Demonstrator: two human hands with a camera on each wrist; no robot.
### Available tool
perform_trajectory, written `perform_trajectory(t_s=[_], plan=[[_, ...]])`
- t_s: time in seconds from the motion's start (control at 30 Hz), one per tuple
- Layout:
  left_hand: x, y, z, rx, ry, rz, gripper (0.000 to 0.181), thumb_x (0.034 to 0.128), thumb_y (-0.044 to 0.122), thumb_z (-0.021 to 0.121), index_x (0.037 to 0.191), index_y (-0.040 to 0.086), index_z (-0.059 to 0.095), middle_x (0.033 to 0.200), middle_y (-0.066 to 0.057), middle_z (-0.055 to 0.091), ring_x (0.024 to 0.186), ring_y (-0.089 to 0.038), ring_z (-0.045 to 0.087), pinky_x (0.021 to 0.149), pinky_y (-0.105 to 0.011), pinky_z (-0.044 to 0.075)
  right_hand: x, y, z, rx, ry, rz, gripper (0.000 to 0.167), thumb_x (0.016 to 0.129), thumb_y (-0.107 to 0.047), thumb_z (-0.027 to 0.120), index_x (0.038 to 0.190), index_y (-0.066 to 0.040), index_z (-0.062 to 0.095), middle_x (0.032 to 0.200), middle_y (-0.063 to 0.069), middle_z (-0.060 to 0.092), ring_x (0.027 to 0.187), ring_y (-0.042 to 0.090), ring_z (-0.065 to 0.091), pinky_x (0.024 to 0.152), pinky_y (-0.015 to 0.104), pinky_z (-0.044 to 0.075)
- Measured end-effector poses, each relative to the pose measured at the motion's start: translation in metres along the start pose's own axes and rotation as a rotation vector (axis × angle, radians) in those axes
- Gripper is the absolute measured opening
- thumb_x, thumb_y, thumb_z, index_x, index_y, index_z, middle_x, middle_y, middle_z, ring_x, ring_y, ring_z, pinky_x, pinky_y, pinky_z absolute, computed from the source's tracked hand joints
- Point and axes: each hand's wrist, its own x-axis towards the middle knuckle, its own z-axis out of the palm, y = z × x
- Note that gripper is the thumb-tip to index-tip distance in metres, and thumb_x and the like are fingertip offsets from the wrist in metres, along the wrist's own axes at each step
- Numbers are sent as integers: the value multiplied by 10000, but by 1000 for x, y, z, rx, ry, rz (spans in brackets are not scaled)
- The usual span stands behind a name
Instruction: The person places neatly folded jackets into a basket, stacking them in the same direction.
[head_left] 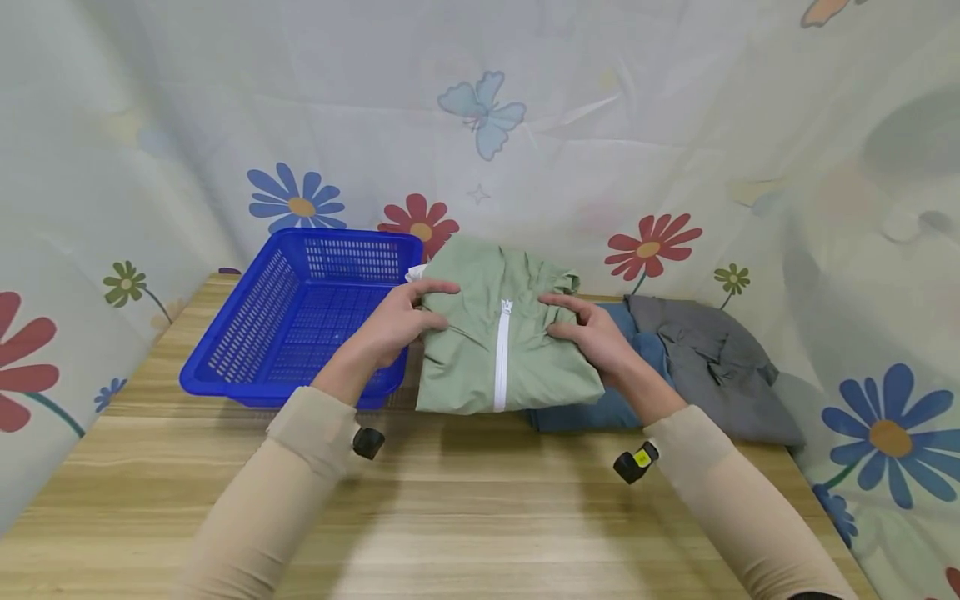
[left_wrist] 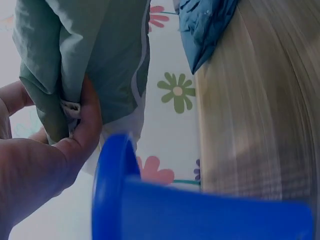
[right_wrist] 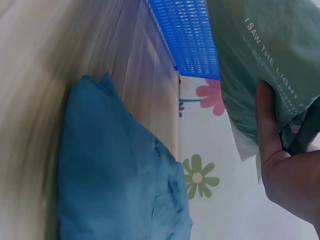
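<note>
Green garment [head_left: 476,346], folded | gripped at opposite sides by left hand [head_left: 399,321] and right hand [head_left: 600,337] | held above table [head_left: 480,525], near blue basket [head_left: 255,329]

Flower-print sheet [head_left: 570,200] behind pale wood-grain table [head_left: 465,517].

Basket [head_left: 247,390] left of jacket [head_left: 461,367]

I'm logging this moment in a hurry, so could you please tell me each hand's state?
Left hand: holding the green garment at its left side.
Right hand: holding the same garment at its right side.
</note>
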Motion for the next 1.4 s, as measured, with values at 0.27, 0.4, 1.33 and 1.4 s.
perform_trajectory(t_s=[0.27,0.4,1.33,1.4], plan=[[-5,7,-26,-11,-29,-11,538,916,-28,653,1440,66,578,1504,-148,384,1113,-318,542,848,-358,561,9,-16,14,10,-47,-22,520,1003,-129,649,1506,-196,537,1312,158,604,934,221,697,787,337,585],[-8,9,-41,-9,-24,-19,543,919,-27,652,1448,64,567,1470,-166,411,1132,-318,531,858,-335,551,15,-24,24,-17,-67,-52,534,1003,-112,650,1516,-183,522,1374,141,566,972,239,674,795,332,572],[-16,-5,-150,13,-19,-49,546,963,5,658,1483,119,539,1421,-143,432,1062,-207,606,820,-320,569,56,-55,106,73,-75,-136,513,966,-69,705,1458,-154,587,1546,48,421,813,170,663,651,295,565],[-17,-8,-157,2,-20,-51,536,960,1,661,1471,129,558,1398,-141,438,1049,-194,611,815,-322,573,59,-56,112,89,-86,-131,511,963,-57,706,1454,-140,589,1481,80,488,864,186,679,679,311,583]])
